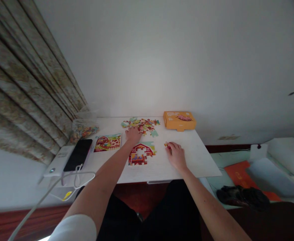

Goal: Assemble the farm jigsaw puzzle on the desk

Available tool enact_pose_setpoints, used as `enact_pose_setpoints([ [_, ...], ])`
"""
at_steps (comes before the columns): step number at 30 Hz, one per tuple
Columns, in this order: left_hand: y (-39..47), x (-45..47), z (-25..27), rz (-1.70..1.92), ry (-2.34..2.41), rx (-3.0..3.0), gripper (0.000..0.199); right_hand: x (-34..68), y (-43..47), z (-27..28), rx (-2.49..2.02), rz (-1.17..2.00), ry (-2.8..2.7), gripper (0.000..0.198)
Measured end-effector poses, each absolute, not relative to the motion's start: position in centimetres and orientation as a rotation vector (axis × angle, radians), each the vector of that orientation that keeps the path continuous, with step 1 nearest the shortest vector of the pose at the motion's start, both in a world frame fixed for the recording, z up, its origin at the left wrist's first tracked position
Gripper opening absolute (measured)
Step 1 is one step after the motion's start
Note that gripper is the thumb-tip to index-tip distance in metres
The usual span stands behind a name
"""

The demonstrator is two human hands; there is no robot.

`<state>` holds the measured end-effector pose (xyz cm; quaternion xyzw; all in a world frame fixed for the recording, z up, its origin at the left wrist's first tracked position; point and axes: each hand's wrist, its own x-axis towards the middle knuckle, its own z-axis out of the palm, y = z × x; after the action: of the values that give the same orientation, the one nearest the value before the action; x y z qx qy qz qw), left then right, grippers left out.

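My left hand point(133, 135) reaches to the near left edge of a heap of loose puzzle pieces point(148, 124), its fingers stretched out over the table. My right hand point(177, 155) rests at the right, closed on a small puzzle piece point(165, 144) with red and yellow on it. Between and below the hands lies a partly joined puzzle point(138, 159) showing a red barn, with a gap in its middle. The picture card point(108, 143) of a farm scene lies left of my left forearm.
An orange puzzle box point(179, 121) stands at the back right of the white table point(199, 160). On the left are a black phone point(78, 154), a white cable point(86, 173) and a clear bag point(84, 127) of pieces. A white wall rises behind; a patterned curtain hangs left.
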<state>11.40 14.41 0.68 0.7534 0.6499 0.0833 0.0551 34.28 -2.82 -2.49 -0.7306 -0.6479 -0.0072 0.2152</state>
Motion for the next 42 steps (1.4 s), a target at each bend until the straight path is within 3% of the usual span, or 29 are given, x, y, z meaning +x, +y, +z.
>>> enact_pose_setpoints([
  [7,17.5,7.5,2.0,0.316,1.931,2.427,0.046,33.9,-2.8,-2.4,-2.054,-0.045,-1.805,0.03],
  [13,22.0,3.5,2.5,0.194,2.052,2.127,0.066,33.8,-2.8,-2.1,-2.072,-0.035,-1.789,0.03],
  [26,24.5,-1.5,1.4,0.352,2.111,2.01,0.049,33.6,-2.8,-2.1,-2.109,-0.047,-1.801,0.034],
  [33,24.6,0.4,0.7,0.23,1.657,2.396,0.048,33.6,-2.8,-2.0,-2.12,-0.061,-1.81,0.034],
  [42,24.4,2.4,1.5,0.274,1.79,2.332,0.039,33.6,-2.7,-2.1,-2.108,-0.045,-1.798,0.034],
])
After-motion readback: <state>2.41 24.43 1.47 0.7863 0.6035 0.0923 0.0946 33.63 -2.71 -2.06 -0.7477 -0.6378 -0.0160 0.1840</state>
